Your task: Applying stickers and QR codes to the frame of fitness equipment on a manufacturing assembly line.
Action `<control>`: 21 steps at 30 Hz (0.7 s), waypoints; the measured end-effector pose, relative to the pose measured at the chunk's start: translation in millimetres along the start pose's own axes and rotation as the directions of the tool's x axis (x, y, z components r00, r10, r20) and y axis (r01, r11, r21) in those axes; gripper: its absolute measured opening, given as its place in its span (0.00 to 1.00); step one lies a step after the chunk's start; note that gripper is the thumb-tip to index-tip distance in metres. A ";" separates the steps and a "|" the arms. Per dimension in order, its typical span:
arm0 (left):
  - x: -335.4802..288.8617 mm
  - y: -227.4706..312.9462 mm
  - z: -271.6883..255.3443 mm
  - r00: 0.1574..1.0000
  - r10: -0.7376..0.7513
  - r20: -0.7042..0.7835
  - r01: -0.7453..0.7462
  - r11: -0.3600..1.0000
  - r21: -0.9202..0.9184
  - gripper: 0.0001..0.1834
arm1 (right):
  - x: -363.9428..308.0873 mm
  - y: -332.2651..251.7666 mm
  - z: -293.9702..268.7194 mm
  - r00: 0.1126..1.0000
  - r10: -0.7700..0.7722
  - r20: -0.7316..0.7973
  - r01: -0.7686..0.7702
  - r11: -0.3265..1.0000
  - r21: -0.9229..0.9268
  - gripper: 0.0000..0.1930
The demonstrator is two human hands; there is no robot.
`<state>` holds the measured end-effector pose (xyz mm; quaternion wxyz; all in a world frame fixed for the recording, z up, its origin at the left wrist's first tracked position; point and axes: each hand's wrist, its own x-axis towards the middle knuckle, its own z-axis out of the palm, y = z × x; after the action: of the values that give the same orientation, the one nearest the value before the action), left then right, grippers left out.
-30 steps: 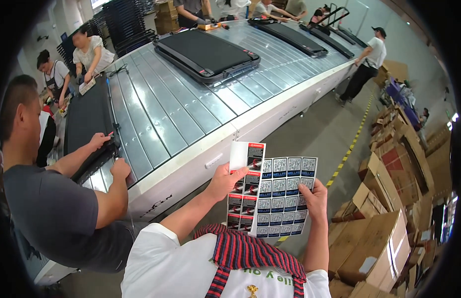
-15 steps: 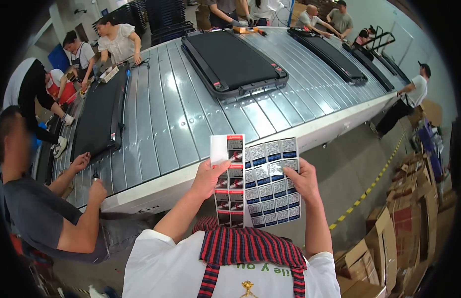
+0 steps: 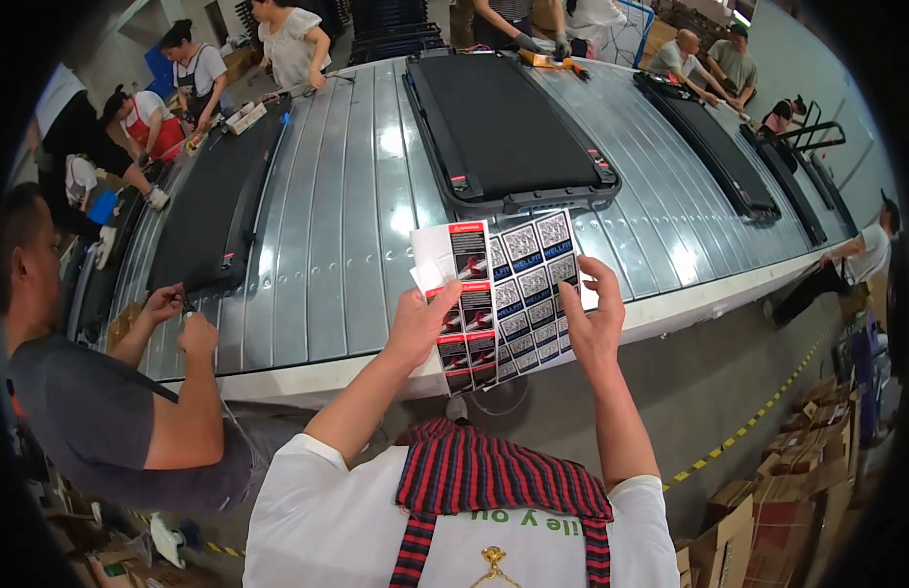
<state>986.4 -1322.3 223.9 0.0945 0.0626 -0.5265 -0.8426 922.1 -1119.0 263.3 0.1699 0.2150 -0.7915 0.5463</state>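
Right hand [image 3: 599,328] now more open at label sheet [image 3: 531,286]

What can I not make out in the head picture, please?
Head view:
Left hand: most fingertips, hidden behind the red-and-black sticker sheet.
Blue-and-white sticker sheet: fine print, too small.
Gloved co-worker: head, cut off by the upper edge.
Cardboard box: bottom, cut off by the lower edge.

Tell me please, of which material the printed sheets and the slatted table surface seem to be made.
Red-black sheet and blue-white sheet: probably paper or plastic film, looking thin and flexible; finish unclear. Slatted table surface: likely smooth, shiny metal, from its silvery colour and bright reflections.
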 end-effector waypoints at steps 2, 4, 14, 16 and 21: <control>16.1 -6.7 -5.3 1.000 -0.015 -0.004 0.015 1.000 0.022 0.18 | 14.2 3.3 8.0 0.912 -0.391 -0.124 0.335 0.884 -0.325 0.17; 35.0 -9.0 -7.7 0.998 -0.068 0.015 0.066 0.994 0.090 0.19 | 33.7 -1.3 11.2 0.829 -0.539 -0.151 0.436 0.791 -0.428 0.14; 115.6 -10.7 3.2 0.986 0.045 0.160 -0.064 0.991 0.115 0.17 | 84.7 40.9 64.6 0.939 -0.010 0.343 -0.044 0.988 0.151 0.13; 123.6 -16.1 -3.7 0.994 -0.013 0.112 0.003 0.996 0.089 0.17 | 94.6 41.3 72.6 0.936 -0.125 0.330 0.098 0.990 0.097 0.15; 135.6 -4.3 22.3 0.996 -0.078 0.032 0.076 0.995 0.059 0.15 | 117.3 61.0 74.4 0.908 -0.261 0.327 0.274 0.962 0.008 0.18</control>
<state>849.3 -1331.4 229.0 0.0510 0.0710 -0.5492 -0.8311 787.9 -1188.0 248.4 0.1143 0.4052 -0.7819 0.4598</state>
